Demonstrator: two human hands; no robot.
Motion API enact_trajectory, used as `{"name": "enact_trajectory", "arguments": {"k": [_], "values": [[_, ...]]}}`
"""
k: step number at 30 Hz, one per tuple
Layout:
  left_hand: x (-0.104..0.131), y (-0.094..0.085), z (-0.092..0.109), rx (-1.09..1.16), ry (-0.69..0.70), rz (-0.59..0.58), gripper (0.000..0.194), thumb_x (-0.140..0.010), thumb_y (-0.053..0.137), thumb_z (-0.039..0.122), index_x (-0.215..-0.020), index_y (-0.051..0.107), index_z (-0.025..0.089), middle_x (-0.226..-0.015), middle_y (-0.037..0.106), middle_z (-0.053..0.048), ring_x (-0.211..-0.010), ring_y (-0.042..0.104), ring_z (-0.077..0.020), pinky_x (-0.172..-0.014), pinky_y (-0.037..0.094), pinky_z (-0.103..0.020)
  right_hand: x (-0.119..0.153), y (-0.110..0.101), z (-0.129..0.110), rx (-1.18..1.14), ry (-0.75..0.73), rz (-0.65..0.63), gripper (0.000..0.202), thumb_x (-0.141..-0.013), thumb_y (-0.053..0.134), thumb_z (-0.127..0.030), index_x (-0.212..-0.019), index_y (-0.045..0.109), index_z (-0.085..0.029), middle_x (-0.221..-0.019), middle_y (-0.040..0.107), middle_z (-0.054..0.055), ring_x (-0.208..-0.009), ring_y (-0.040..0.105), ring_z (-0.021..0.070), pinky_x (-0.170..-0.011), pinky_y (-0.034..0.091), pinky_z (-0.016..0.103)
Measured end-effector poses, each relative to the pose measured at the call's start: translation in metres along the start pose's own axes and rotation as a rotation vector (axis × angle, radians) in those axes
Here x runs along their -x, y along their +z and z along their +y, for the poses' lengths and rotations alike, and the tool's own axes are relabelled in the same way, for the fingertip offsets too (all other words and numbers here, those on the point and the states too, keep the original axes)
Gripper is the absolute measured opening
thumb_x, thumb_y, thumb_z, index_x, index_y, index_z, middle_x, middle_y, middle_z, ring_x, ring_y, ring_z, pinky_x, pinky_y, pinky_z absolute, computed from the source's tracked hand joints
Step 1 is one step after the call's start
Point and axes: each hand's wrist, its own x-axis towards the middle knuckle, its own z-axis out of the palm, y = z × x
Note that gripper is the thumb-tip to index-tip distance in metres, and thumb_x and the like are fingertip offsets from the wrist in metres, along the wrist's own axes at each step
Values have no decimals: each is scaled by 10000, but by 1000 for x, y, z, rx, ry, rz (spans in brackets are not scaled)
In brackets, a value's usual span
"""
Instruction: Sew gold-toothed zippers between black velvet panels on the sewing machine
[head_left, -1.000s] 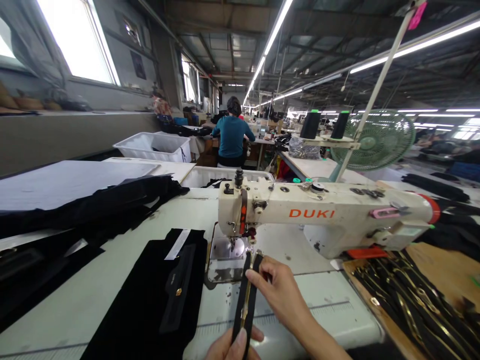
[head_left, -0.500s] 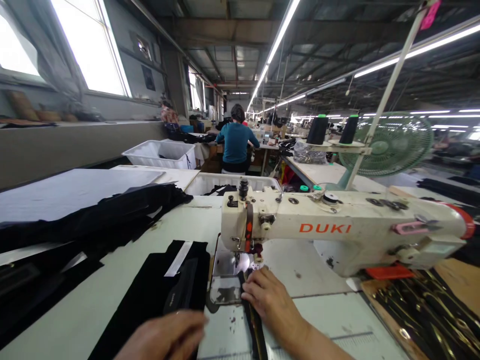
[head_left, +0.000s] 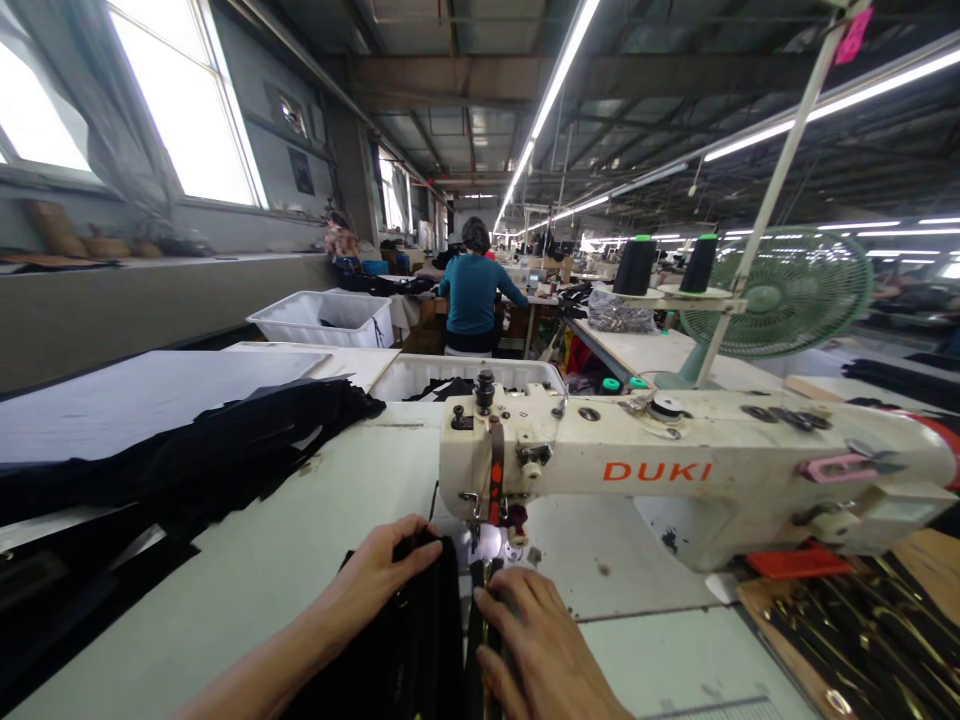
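A pale table (head_left: 289,540) carries a sewing machine (head_left: 562,450) and black fabric (head_left: 401,640).

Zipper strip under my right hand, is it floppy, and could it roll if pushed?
The zipper strip will probably bend easily, since similar strips at right lie curved. It's likely light, being so narrow. Rolling seems unlikely, as it looks flat beneath your right hand.

It was a sewing workshop: a sewing machine (head_left: 570,460) spanned the lower right, thread cones (head_left: 634,268) stood above it, and strip lights (head_left: 553,82) lined the upper frame.
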Motion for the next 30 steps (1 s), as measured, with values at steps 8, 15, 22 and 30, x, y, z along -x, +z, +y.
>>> {"name": "enact_trajectory", "arguments": {"k": [8, 15, 22, 30], "values": [[48, 39, 33, -108, 183, 119, 499, -955, 579, 333, -1448, 503, 343, -1540, 440, -21, -1430, 366, -304, -1200, 236, -483, 2, 6, 3, 33, -91, 95, 358, -835, 609, -159, -1190, 648, -161, -1261, 625, 113, -1187, 543, 290, -1069, 457, 426], [56, 48, 25, -680, 484, 187, 589, -1011, 507, 280, -1556, 300, 195, -1524, 454, -72, -1406, 410, -226, -1188, 161, -462, 7, 10, 6, 209, -109, 72, 398, -978, 534, -305, -1345, 583, -158, -1339, 631, 83, -1242, 567, 293, -1049, 507, 439], [48, 45, 24, -811, 551, 180, 567, -1017, 492, 312, -1536, 338, 142, -1507, 473, -87, -1407, 406, -205, -1192, 187, -407, 4, 11, 8, 309, -193, 156, 404, -1011, 485, -398, -1278, 633, -132, -1259, 689, 77, -1148, 646, 283, -974, 570, 413], [44, 39, 32, -868, 557, 137, 538, -974, 566, 341, -1448, 469, 107, -1482, 499, -100, -1357, 486, -224, -1143, 338, -401, 3, 11, 11, 347, -279, 238, 363, -999, 507, -347, -1245, 639, -115, -1227, 705, 87, -1108, 669, 282, -915, 595, 378]]}}
